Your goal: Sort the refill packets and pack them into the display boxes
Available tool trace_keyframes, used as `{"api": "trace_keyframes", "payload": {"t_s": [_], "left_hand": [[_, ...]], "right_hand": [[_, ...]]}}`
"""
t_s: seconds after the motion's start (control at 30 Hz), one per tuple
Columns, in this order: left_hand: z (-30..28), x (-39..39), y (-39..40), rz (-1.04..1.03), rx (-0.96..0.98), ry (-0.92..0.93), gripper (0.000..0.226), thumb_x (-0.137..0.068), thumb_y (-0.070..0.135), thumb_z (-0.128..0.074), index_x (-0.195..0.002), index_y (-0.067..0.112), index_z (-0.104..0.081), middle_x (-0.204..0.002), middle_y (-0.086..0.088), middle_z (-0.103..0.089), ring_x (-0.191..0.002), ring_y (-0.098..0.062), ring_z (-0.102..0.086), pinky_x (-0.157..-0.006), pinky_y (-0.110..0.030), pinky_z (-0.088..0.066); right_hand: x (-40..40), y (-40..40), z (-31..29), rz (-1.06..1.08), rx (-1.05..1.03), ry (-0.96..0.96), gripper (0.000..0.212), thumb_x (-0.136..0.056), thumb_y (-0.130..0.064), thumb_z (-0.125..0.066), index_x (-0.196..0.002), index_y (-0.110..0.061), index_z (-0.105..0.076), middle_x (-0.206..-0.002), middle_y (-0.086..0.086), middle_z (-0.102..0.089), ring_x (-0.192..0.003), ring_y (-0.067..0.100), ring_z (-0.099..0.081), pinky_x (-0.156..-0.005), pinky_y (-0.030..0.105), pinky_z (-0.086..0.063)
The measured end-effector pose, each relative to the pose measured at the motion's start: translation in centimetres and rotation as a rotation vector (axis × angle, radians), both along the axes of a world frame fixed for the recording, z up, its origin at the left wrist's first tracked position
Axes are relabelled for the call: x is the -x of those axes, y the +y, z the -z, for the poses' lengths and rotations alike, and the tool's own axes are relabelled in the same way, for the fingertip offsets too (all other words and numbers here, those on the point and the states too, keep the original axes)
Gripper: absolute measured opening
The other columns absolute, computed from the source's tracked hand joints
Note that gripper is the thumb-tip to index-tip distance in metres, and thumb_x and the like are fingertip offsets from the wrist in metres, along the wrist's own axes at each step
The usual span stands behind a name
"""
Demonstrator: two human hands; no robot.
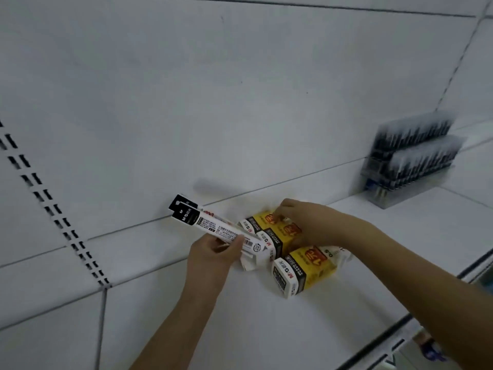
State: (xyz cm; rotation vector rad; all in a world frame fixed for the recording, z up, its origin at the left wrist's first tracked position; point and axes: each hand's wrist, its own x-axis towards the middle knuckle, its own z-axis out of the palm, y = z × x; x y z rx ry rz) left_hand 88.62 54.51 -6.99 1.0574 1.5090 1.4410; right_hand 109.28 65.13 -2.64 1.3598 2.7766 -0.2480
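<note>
My left hand (pixel 213 259) grips a small bundle of long white and black refill packets (pixel 213 227), which point up and to the left. Three yellow, black and white display boxes lie on the white shelf: the far one (pixel 260 222), the middle one (pixel 280 236) and the nearest one (pixel 301 271). My right hand (pixel 304 222) rests on the far two boxes, fingers curled over their tops. Whether it pinches anything is hidden. An open white box flap (pixel 250 261) shows just below the packets.
A clear tiered rack full of dark pens (pixel 410 158) stands at the back right of the shelf (pixel 240 329). The white back panel has a slotted upright (pixel 53 209) at the left. The shelf's front edge (pixel 400 324) runs along the lower right.
</note>
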Motion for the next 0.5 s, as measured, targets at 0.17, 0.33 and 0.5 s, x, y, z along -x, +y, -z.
{"api": "trace_keyframes", "payload": {"t_s": [0.17, 0.33, 0.5], "left_hand": [[1.8, -0.5, 0.8, -0.089, 0.025, -0.032, 0.007, -0.086, 0.009, -0.073, -0.091, 0.013, -0.075, -0.082, -0.003, -0.078, -0.076, -0.022, -0.075, -0.073, -0.039, -0.062], [2.6, -0.3, 0.9, -0.128, 0.015, -0.076, 0.007, -0.085, 0.009, -0.074, -0.088, 0.015, -0.074, -0.082, -0.001, -0.078, -0.076, -0.021, -0.076, -0.072, -0.035, -0.061], [2.5, -0.1, 1.0, -0.045, 0.011, -0.115, 0.010, -0.083, 0.011, -0.076, -0.092, 0.013, -0.076, -0.089, -0.003, -0.078, -0.086, -0.021, -0.075, -0.086, -0.044, -0.059]], "right_hand": [[0.1, 0.1, 0.5, -0.124, -0.046, 0.024, 0.049, -0.076, -0.046, -0.075, -0.112, -0.035, -0.044, -0.114, -0.018, -0.044, -0.092, 0.009, -0.055, -0.075, 0.029, -0.050], [0.1, 0.0, 0.2, -0.107, 0.021, 0.047, 0.052, -0.075, -0.051, -0.075, -0.117, -0.038, -0.047, -0.115, -0.021, -0.045, -0.097, 0.006, -0.053, -0.080, 0.028, -0.049], [0.7, -0.2, -0.4, -0.082, 0.053, 0.001, 0.047, -0.077, -0.049, -0.074, -0.116, -0.036, -0.051, -0.112, -0.017, -0.046, -0.096, 0.008, -0.053, -0.082, 0.032, -0.051]]}}
